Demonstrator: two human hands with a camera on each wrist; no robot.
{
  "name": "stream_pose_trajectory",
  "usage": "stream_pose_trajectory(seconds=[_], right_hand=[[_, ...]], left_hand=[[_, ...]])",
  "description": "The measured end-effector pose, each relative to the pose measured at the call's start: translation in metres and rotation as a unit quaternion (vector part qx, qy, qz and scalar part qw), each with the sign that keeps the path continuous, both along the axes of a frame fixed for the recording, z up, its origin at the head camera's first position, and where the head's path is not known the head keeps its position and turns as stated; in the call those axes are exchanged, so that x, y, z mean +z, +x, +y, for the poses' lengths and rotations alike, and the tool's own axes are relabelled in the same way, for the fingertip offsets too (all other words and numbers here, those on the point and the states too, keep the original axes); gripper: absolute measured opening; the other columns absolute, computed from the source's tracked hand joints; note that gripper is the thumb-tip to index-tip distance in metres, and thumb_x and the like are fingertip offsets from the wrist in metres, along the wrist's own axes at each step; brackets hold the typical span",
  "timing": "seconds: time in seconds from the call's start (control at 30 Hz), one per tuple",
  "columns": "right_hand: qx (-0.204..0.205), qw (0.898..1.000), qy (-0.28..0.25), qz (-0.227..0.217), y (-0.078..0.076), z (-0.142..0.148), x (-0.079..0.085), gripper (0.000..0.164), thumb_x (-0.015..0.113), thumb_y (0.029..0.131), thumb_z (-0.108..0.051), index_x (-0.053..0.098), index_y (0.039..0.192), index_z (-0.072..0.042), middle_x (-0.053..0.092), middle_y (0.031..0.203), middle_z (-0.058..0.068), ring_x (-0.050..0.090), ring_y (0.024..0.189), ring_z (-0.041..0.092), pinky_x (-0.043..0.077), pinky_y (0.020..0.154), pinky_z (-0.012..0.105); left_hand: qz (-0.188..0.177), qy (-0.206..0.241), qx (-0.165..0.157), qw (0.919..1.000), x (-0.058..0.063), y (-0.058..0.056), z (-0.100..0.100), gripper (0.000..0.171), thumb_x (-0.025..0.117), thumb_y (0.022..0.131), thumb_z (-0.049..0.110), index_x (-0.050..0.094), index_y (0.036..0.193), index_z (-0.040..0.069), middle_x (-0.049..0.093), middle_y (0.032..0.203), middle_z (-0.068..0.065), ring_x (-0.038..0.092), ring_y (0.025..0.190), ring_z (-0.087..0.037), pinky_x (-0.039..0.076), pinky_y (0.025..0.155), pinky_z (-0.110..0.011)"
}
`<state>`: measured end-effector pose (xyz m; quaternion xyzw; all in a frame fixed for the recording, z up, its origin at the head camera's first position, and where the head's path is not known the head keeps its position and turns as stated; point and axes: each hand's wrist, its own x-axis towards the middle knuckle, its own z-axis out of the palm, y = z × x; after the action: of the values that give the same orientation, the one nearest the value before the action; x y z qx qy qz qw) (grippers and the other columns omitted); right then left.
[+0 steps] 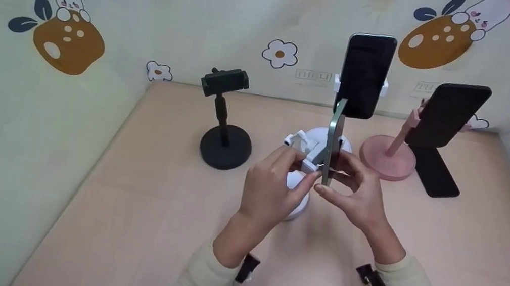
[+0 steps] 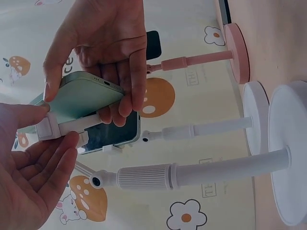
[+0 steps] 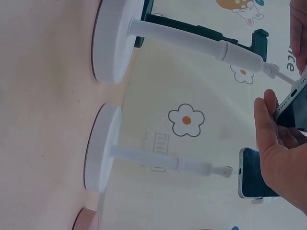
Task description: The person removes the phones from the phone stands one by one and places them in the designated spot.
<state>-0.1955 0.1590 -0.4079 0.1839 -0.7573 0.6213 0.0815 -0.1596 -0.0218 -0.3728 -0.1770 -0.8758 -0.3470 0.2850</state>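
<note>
A green-backed phone (image 1: 333, 145) stands nearly edge-on to the head view, at the clamp of a white phone stand (image 2: 216, 167). My left hand (image 1: 268, 186) pinches the white clamp (image 2: 48, 127) between thumb and fingers. On the other side, my right hand (image 1: 362, 193) holds the phone by its edges, thumb toward its near end. The left wrist view shows the phone's green back (image 2: 79, 98) lying against the clamp. In the right wrist view its port end faces the camera. My left hand partly hides the round white base (image 1: 295, 213).
Behind stands another white stand (image 1: 325, 136) bearing a dark-screened phone (image 1: 367, 74). At right, a pink stand (image 1: 388, 156) bears a black phone (image 1: 449, 115), with a black phone (image 1: 434, 174) lying flat beside it. A black stand (image 1: 225, 146) with a bare holder is at left.
</note>
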Motion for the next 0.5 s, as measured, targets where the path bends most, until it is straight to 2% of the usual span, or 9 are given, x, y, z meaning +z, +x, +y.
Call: stream_pose_trajectory(seconds=[0.07,0.3,0.5], right_hand=[[0.002,1.000,-0.006,-0.001,0.0003,-0.0002,-0.0001,0.064,0.080,0.073,0.007,0.057,0.132,0.005,0.068,0.115,0.017,0.067,0.103,0.008,0.057,0.091,0.019],[0.010,1.000,-0.012,0.000,0.0008,0.0003,-0.0020,0.064,0.079,0.073,0.008,0.056,0.133,0.005,0.068,0.114,0.006,0.067,0.104,0.010,0.057,0.092,0.020],[0.019,1.000,-0.009,0.009,0.0019,0.0031,-0.0049,0.067,0.079,0.073,0.008,0.055,0.136,0.005,0.068,0.115,0.001,0.067,0.106,0.010,0.057,0.092,0.020]], left_hand=[[-0.001,0.002,-0.001,1.0000,0.0000,-0.0003,0.0003,0.028,0.077,0.088,0.026,0.065,0.105,0.008,0.071,0.095,-0.002,0.073,0.089,-0.010,0.060,0.081,-0.019],[-0.011,0.003,0.001,0.9999,-0.0010,-0.0003,0.0003,0.031,0.078,0.087,0.028,0.065,0.107,0.008,0.071,0.098,-0.002,0.073,0.091,-0.010,0.059,0.084,-0.018],[-0.017,0.009,-0.005,0.9998,-0.0016,-0.0017,-0.0010,0.032,0.079,0.086,0.029,0.067,0.108,0.009,0.071,0.096,-0.001,0.072,0.091,-0.009,0.058,0.085,-0.016]])
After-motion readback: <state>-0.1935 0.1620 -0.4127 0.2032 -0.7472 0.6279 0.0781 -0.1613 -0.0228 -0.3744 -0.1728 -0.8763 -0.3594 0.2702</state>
